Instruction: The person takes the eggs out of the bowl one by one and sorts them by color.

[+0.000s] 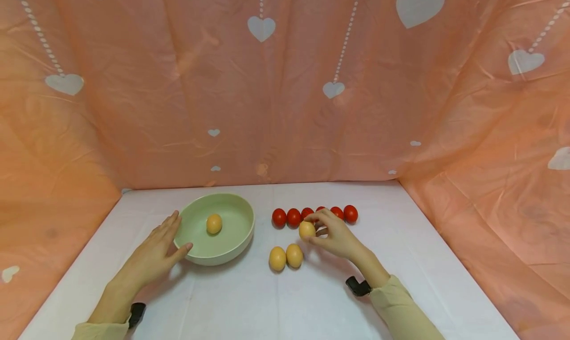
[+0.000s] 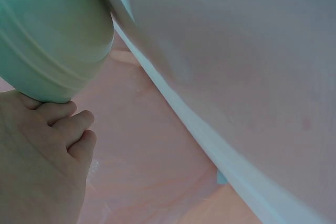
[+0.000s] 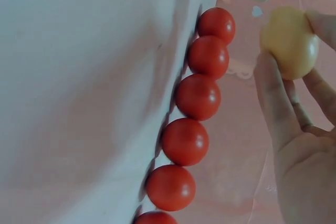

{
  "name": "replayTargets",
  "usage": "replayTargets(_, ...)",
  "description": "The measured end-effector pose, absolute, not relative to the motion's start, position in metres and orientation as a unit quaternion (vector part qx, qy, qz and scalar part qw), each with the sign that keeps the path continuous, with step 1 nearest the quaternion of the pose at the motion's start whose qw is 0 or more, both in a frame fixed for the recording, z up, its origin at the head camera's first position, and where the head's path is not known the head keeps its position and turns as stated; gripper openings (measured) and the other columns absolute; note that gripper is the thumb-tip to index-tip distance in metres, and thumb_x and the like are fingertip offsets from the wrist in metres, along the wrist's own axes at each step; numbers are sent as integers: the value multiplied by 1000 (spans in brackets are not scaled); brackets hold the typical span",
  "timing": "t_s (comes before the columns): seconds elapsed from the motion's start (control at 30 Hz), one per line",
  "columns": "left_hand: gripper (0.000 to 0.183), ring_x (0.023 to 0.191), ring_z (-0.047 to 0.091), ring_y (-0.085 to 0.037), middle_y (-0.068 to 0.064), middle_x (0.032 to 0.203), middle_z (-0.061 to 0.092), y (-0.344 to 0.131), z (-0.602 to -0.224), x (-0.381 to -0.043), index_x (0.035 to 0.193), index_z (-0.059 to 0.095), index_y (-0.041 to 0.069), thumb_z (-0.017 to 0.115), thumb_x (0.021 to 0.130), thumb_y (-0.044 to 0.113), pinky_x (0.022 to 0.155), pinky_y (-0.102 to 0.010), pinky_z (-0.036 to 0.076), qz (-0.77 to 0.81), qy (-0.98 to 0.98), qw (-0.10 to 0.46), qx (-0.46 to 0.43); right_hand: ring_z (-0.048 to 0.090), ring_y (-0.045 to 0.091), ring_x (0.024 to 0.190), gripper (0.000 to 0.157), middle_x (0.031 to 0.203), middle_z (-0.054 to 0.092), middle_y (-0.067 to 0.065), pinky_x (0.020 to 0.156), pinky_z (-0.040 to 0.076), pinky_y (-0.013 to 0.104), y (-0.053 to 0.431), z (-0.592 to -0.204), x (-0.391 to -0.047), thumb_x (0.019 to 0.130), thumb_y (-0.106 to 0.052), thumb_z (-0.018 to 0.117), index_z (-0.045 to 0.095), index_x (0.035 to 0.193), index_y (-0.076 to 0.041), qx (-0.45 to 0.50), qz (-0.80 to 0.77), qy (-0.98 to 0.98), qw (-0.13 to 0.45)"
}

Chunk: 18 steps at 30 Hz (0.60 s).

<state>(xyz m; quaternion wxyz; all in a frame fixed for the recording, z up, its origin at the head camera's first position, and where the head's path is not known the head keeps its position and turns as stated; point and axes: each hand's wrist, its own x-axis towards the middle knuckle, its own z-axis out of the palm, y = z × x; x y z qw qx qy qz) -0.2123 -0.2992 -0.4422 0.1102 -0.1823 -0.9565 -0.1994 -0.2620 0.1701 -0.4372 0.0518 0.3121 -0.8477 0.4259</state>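
My right hand (image 1: 334,235) pinches a yellow egg (image 1: 307,230) between thumb and fingertips; in the right wrist view the egg (image 3: 289,43) appears raised off the table. Two more eggs (image 1: 277,259) stand side by side on the table, nearer the body. A pale green bowl (image 1: 238,231) at the left has one egg (image 1: 214,223) inside. Against the bowl's left side rests my left hand (image 1: 149,258), fingers extended and thumb at the near rim. In the left wrist view its fingertips touch the bowl's outer wall (image 2: 58,40).
Several red tomatoes (image 1: 279,218) form a row behind my right hand, which partly covers them. White cloth (image 1: 231,300) covers the table. An orange curtain with white hearts (image 1: 289,107) encloses the back and sides.
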Motion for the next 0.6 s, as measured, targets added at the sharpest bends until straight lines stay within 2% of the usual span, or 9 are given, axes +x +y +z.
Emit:
replayTargets(0.33, 87, 151, 28, -51, -32, 165, 25, -299, -443, -212, 157, 29, -13, 65, 102, 43, 126, -59, 21, -197, -956, 117, -184, 63, 19, 98, 36, 117, 61, 6, 84, 60, 27, 181, -446, -260, 87, -9, 81, 69, 122, -9, 288, 402, -869, -20)
replayTargets(0.47, 87, 151, 28, -51, -32, 165, 25, -300, -443, -212, 157, 29, -13, 65, 102, 43, 128, -54, 18, -199, -956, 117, -183, 62, 16, 96, 38, 116, 62, 3, 84, 59, 26, 183, -447, -259, 86, -15, 84, 69, 121, -10, 283, 379, -880, -37)
replayTargets(0.6, 87, 151, 28, -51, -32, 166, 25, -299, -443, -213, 158, 28, -12, 65, 102, 44, 127, -57, 20, -200, -956, 115, -182, 61, 15, 94, 40, 112, 62, 0, 81, 58, 27, 183, -449, -259, 85, -22, 87, 69, 119, -12, 281, 358, -889, -53)
